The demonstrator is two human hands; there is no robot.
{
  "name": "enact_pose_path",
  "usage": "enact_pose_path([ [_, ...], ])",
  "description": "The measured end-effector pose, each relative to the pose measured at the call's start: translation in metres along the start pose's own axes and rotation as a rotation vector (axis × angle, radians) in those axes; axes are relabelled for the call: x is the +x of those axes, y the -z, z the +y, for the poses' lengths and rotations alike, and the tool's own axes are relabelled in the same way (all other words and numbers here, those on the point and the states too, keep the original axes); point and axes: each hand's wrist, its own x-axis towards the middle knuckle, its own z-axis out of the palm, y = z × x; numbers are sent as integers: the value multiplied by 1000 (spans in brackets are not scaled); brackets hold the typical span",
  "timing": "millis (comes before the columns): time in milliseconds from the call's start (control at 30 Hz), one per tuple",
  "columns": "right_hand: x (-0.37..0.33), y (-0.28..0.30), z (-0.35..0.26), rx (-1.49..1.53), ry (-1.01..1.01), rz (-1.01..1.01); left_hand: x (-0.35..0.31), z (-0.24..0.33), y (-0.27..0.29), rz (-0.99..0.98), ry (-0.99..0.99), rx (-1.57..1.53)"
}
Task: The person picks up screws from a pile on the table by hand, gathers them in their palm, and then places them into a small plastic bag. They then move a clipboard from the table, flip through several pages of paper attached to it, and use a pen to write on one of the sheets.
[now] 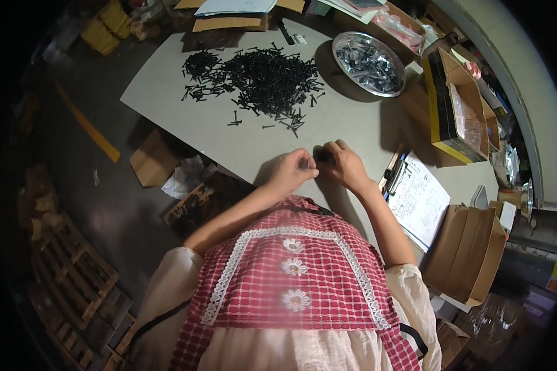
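Red-and-white checked cloth apron with lace trim (254,272) covered my front. Beyond it, my left hand (295,169) and right hand (346,166) were loosely curled, close together over the pale-grey desk (353,123); what they gripped, I couldn't tell. Slender black screws (269,80) lay heaped farther out, left of a round silver bowl (385,94).

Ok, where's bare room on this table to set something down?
The pale grey tabletop is bare between the heaped thin black screws and left hand, and between the right hand and round shiny metal bowl. It's crowded rightward: brown cardboard boxes, white-papered clipboard.
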Motion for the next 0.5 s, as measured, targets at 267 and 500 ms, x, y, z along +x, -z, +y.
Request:
enact_pose_path([
  [267, 1, 14, 16, 174, -195, 27, 0, 2, -1, -14, -9, -68],
  [500, -11, 27, 15, 319, -368, 54, 0, 4, 0, -21, -29, -50],
])
